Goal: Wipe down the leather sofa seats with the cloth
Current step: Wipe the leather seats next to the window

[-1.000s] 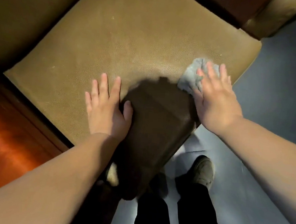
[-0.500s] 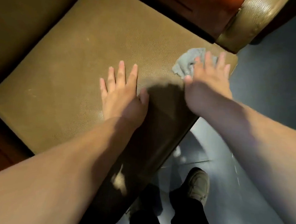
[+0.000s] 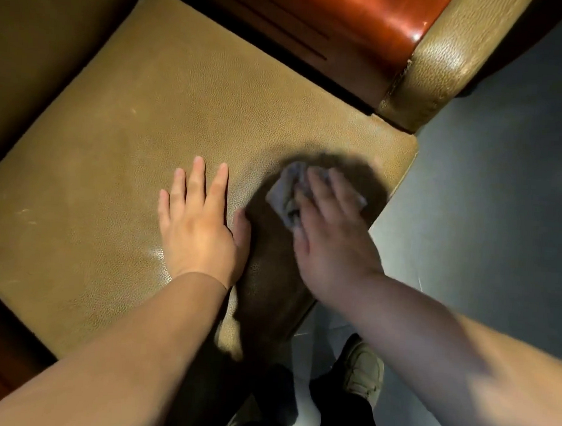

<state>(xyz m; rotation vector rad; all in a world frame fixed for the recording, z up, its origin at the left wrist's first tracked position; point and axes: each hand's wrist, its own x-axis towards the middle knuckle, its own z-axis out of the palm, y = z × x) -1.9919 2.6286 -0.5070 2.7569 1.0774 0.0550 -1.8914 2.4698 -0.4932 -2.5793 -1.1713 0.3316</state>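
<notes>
The cloth [image 3: 289, 193] has moved inward from the seat's [image 3: 128, 157] front corner and now lies nearer its middle, under the right hand [image 3: 331, 235], fingers flat, pressing it. The left hand [image 3: 199, 227] rests open beside. The stroke seems to work inward. Motion blur hides cloth folds; the armrest [image 3: 440, 64] is cut off.
</notes>
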